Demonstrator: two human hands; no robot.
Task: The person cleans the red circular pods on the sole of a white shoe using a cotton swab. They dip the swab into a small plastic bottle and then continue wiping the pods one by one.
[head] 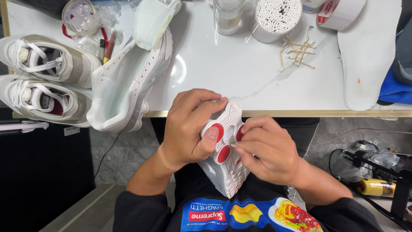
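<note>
I hold a white sneaker (226,169) sole-up over my lap, just in front of the table edge. Its sole has round red pads (223,154) near the heel. My left hand (189,126) wraps around the heel, fingers over the top and thumb pressed beside a red pad. My right hand (266,150) is pinched at the sole by the red pads; whatever thin thing the fingertips hold is too small to make out.
On the white table (240,73): an opened white mesh sneaker (128,81) at the left, two more white sneakers (43,81) at the far left, a tub of cotton swabs (277,17), loose wooden sticks (298,51), a white insole (367,56), tape rolls (339,10). Cables and gear (373,172) lie on the floor at right.
</note>
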